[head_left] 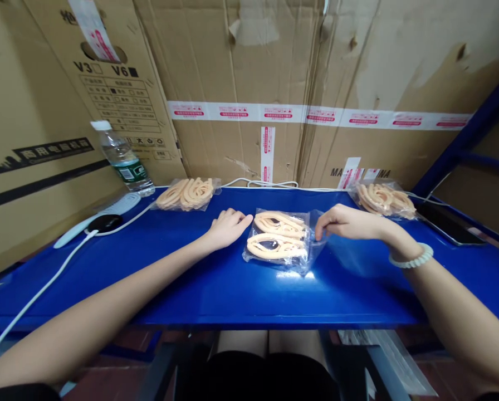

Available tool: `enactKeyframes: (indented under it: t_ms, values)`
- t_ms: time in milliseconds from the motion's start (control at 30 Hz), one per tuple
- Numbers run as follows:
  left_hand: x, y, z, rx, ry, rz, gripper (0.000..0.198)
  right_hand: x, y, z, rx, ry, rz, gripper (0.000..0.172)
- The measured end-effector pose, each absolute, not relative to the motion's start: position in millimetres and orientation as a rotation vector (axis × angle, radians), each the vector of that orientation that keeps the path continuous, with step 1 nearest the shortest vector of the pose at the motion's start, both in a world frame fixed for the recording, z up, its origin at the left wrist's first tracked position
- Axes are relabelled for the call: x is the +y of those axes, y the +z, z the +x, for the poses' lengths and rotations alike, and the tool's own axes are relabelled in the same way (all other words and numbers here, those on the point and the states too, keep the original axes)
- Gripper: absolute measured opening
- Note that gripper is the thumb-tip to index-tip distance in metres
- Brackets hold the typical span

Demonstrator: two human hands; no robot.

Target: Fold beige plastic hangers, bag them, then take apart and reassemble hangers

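On the blue table in front of me lies a clear plastic bag (277,236) with beige, rope-like loops inside, coiled into two flat bundles. Just left of the bag rests my left hand (228,227), palm down, its thumb stretched toward the bag's edge and its fingers loosely spread, holding nothing. At the bag's right end, my right hand (341,221) has curled fingers closed on the loose clear flap. Its fingertips are partly hidden by the hand itself.
Similar filled bags lie at the back left (186,194) and back right (383,199). A water bottle (126,161), a light blue strip-shaped object (101,218), a black oval device (104,223) and a phone (450,223) stand or lie around. Cardboard (241,67) walls the back; white cable (53,292) runs left.
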State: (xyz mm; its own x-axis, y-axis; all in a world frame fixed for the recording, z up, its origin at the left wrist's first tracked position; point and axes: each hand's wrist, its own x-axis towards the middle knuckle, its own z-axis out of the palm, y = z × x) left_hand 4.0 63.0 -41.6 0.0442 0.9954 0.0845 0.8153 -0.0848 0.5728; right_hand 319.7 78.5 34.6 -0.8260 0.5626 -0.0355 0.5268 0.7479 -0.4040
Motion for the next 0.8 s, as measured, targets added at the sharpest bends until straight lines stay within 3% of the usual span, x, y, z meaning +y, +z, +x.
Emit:
enactKeyframes:
  t_ms: [133, 300, 600, 800]
  values:
    - [65, -38, 14, 1.657, 0.695, 1.917, 0.022, 83, 27, 320, -2.886, 0.543, -0.965, 0.029]
    - [63, -27, 30, 1.478, 0.863, 1.692, 0.019, 95, 15, 323, -2.812, 0.513, -0.992, 0.036]
    - [85, 31, 76, 1.204, 1.201, 1.371, 0.019, 132, -5, 355, -2.663, 0.511, -1.099, 0.068]
    - [94, 54, 91, 1.141, 1.334, 1.334, 0.025, 129, -10, 353, -2.664, 0.472, -1.187, 0.079]
